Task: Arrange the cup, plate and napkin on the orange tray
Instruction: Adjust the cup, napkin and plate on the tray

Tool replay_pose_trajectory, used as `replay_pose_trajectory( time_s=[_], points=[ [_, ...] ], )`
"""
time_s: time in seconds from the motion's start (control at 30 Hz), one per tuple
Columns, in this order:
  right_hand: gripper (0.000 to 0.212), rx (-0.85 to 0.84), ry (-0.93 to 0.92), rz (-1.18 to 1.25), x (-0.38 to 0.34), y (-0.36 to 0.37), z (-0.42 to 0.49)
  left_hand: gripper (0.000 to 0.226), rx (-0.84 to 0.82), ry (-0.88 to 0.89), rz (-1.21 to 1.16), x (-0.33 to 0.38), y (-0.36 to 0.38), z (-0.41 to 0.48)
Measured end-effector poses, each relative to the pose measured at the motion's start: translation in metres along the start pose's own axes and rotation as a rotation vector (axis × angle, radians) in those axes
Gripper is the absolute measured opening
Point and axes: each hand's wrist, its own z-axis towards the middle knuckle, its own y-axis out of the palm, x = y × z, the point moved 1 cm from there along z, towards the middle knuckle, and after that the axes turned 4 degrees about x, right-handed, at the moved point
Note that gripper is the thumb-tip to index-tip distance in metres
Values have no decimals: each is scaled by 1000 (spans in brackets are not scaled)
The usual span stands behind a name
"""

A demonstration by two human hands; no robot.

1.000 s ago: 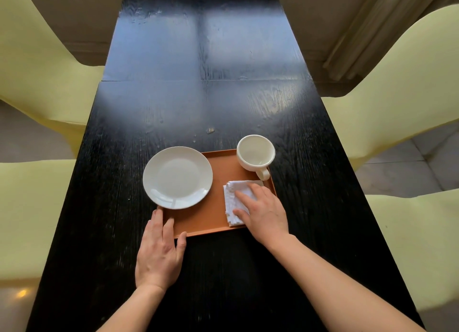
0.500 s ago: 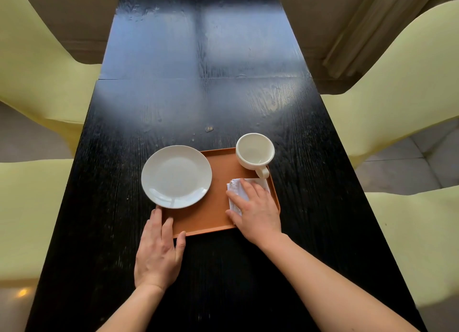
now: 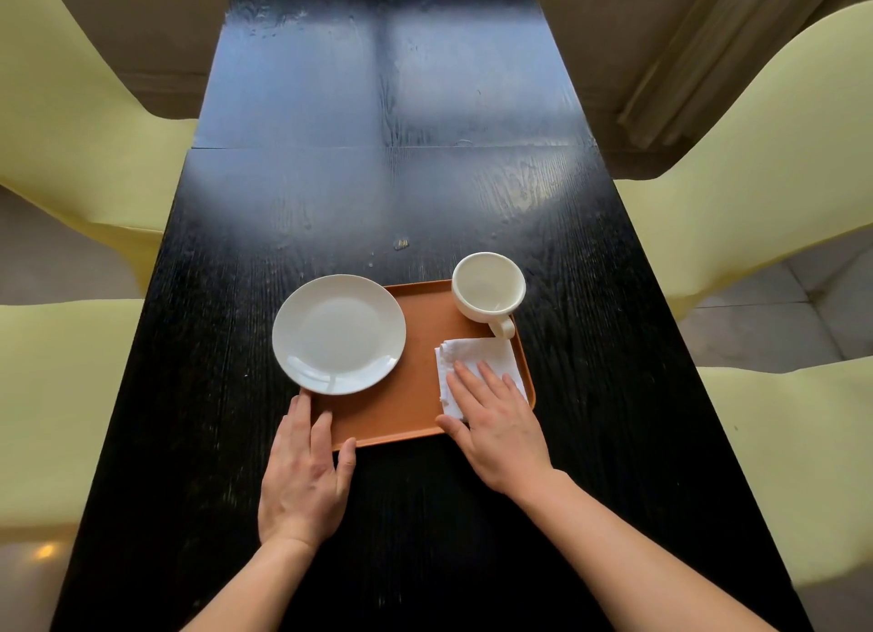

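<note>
An orange tray (image 3: 415,395) lies on the black table. A white plate (image 3: 338,333) rests on the tray's left side and overhangs its left edge. A cream cup (image 3: 488,287) stands upright at the tray's far right corner, handle towards me. A folded white napkin (image 3: 477,355) lies flat on the tray's right side. My right hand (image 3: 491,419) lies flat on the napkin's near part, fingers spread, thumb at the tray's front rim. My left hand (image 3: 304,475) rests flat on the table at the tray's front left corner, fingertips touching the tray below the plate.
The long black wooden table (image 3: 378,182) stretches away from me. Pale yellow chairs stand at the left (image 3: 56,111) and right (image 3: 756,159), with two more seats nearer on either side. A small crumb (image 3: 401,244) lies beyond the tray.
My right hand has slid the napkin to the right and squared it against the tray's right side, then drawn back towards the front rim. My left hand has stayed put.
</note>
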Motion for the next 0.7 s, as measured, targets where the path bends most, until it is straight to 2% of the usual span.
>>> replay_pose_trajectory(
  time_s=[0.13,0.37,0.57,0.7],
  points=[
    [80,-20,-17,-26,5,0,1,82,-15,5,14,2,-3,1],
    [83,0,-21,31,5,-8,-3,73,-12,3,12,4,-5,0],
    [57,231,-11,102,19,-4,-42,68,3,-9,3,5,-6,-1],
    [62,187,-48,6,20,2,-45,69,2,-28,3,3,-2,-1]
  ],
)
